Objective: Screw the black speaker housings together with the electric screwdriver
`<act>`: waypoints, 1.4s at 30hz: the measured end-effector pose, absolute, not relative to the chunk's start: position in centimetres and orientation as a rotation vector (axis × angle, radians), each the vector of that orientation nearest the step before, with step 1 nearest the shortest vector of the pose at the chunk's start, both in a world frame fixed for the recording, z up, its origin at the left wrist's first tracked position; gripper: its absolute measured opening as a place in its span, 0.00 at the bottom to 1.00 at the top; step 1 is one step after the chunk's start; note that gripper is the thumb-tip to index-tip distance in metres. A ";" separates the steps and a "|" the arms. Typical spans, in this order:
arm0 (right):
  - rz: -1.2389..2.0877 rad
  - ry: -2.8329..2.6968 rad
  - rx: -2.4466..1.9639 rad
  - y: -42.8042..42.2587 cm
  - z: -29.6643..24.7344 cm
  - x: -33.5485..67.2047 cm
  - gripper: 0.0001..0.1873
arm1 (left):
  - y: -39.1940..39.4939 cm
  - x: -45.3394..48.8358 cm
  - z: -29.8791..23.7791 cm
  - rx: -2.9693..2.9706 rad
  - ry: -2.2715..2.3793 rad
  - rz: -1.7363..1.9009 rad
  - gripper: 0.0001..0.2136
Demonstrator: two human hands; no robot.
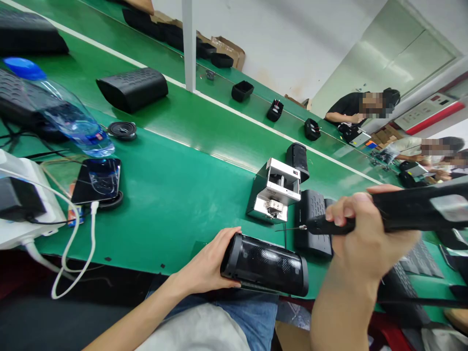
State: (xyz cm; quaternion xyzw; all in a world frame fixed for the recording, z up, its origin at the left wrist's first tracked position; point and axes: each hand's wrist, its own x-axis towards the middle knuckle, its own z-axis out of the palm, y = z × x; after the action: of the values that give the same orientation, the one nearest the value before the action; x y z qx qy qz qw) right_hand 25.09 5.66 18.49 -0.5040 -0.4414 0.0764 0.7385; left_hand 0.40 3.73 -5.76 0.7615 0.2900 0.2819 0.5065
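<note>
My left hand (209, 265) grips the left end of a black cylindrical speaker body (265, 265) lying at the near edge of the green bench (183, 195), over my lap. My right hand (365, 234) is closed round a black electric screwdriver (395, 212), held level with its thin bit (292, 228) pointing left, just above the speaker's right half. A metal screw feeder box (274, 190) stands right behind the speaker, and a black grille part (314, 222) lies beside it under the screwdriver tip.
A water bottle (66, 109), a phone (97, 179) on a round base, a small speaker driver (122, 130) and a black speaker shell (133, 87) lie at left. White cables (73, 243) hang off the bench edge. Black parts sit on the conveyor (256, 97); other people work at far right.
</note>
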 end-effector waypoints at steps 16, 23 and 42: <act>0.130 -1.013 -1.202 0.6 19.4 27.7 0.15 | 3.6 0.3 -5.5 1.849 0.713 0.658 0.61; 0.231 -1.025 -1.169 1.0 15.7 28.1 0.16 | 3.5 0.2 -5.6 1.840 0.713 0.672 0.65; 0.313 -1.134 -1.035 0.6 13.3 29.1 0.15 | 3.5 0.3 -5.9 1.789 0.686 0.674 0.64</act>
State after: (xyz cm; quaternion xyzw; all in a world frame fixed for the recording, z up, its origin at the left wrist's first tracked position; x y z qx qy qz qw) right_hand 29.06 0.60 13.29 -0.4662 -0.5108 0.1410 0.7084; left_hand 0.27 3.51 -5.94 0.7486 0.2869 0.2820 0.5271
